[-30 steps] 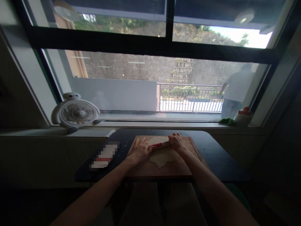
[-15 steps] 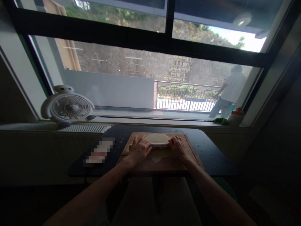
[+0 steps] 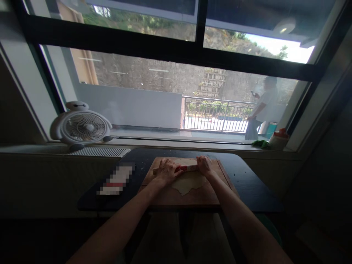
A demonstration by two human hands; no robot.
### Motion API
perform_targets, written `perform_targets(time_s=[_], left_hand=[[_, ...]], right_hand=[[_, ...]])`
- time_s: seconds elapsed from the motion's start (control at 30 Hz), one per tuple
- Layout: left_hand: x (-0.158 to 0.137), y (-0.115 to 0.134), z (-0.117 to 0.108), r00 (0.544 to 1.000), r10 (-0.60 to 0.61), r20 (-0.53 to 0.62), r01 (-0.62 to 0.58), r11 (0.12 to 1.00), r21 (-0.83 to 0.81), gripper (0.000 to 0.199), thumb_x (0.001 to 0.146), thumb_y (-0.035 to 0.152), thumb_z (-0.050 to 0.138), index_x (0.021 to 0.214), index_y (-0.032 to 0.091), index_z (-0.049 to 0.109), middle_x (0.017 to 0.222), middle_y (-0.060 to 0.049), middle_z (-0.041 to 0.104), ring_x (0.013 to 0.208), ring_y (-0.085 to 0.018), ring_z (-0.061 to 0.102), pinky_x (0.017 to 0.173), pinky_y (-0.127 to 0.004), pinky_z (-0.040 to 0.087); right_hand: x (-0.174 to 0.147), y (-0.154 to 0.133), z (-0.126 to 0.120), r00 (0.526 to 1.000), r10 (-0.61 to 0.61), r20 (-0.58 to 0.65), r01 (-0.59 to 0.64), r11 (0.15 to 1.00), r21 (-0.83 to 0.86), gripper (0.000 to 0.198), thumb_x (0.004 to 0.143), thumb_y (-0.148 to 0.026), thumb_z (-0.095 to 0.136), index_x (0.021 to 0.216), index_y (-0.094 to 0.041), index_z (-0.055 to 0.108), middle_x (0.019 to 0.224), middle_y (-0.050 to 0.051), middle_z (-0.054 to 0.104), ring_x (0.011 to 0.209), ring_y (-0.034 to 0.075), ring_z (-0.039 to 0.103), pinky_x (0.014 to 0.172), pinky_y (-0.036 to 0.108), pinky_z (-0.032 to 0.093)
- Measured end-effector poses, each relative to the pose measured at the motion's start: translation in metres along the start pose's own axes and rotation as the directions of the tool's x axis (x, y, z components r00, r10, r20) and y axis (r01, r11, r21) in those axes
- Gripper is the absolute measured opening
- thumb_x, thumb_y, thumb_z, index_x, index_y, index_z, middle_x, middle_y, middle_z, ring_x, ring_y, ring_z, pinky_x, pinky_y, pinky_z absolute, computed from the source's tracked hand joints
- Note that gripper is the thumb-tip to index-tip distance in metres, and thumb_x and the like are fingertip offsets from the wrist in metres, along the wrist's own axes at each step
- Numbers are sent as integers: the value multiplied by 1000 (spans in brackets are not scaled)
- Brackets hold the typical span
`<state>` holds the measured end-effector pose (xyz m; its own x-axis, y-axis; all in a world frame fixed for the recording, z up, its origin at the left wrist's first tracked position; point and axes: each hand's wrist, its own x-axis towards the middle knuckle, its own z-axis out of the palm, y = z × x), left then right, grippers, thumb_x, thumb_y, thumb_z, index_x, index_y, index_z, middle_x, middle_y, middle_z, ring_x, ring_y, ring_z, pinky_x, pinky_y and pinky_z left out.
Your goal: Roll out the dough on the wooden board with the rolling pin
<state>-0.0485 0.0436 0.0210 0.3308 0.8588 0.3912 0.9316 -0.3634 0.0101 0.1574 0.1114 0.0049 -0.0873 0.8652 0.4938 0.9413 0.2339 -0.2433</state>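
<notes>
A flat sheet of pale dough (image 3: 188,184) with an uneven edge lies on a wooden board (image 3: 162,198). Across it runs a rolling pin (image 3: 191,168), with a red and white band showing between my hands. My left hand (image 3: 167,171) is wrapped over the pin's left part, and a bare wooden end sticks out beyond it. On the right part, my right hand (image 3: 204,165) is closed round the pin, slightly farther away than the left. Both palms hide some of the pin, which rests on the dough.
The board sits on a dark table (image 3: 247,187). At its left lies a blurred-out packet (image 3: 117,179). A white fan (image 3: 84,126) stands on the sill; a bottle (image 3: 279,138) and green cloth (image 3: 260,144) are at the right. Outside the window is a person (image 3: 262,106).
My hands and the rolling pin have moved away from me over the dough, the right end leading. More dough shows on the near side. The person outside has raised a hand.
</notes>
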Motion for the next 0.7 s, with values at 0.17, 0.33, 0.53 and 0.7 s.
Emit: perform_targets(time_s=[0.17, 0.33, 0.53, 0.7], left_hand=[[-25, 7, -5, 993, 91, -74, -92, 996, -9, 39, 86, 52, 38, 112, 32, 59, 93, -4, 58, 96, -23, 46, 95, -41, 27], [-40, 11, -13, 987, 123, -107, -127, 992, -28, 39, 88, 50, 34, 118, 35, 55, 94, -4, 57, 97, -23, 45, 97, -43, 24], [-7, 6, -8, 998, 63, -21, -64, 997, -50, 47, 89, 53, 27, 94, 29, 68, 88, -5, 61, 91, -21, 48, 90, -38, 31], [17, 3, 7, 991, -125, -55, 122, 991, -54, 52, 88, 55, 29, 83, 21, 68, 92, -7, 62, 89, -21, 50, 88, -37, 33]], right_hand=[[-42, -1, -12, 995, -41, -93, 42, 999, 8, 34, 94, -30, 31, 83, -17, 60, 87, 5, 62, 86, 15, 52, 81, 25, 32], [-64, -1, -19, 992, -59, -108, 60, 998, 11, 35, 94, -31, 29, 82, -17, 59, 88, 5, 62, 87, 15, 51, 81, 25, 33], [-25, -1, -9, 999, -21, -45, 21, 1000, 12, 36, 92, -30, 34, 75, -17, 64, 77, 5, 66, 70, 14, 55, 67, 23, 35], [-6, -5, -2, 998, 43, -52, -43, 999, 0, 42, 92, -33, 34, 68, -15, 64, 70, 8, 66, 63, 14, 56, 60, 25, 34]])
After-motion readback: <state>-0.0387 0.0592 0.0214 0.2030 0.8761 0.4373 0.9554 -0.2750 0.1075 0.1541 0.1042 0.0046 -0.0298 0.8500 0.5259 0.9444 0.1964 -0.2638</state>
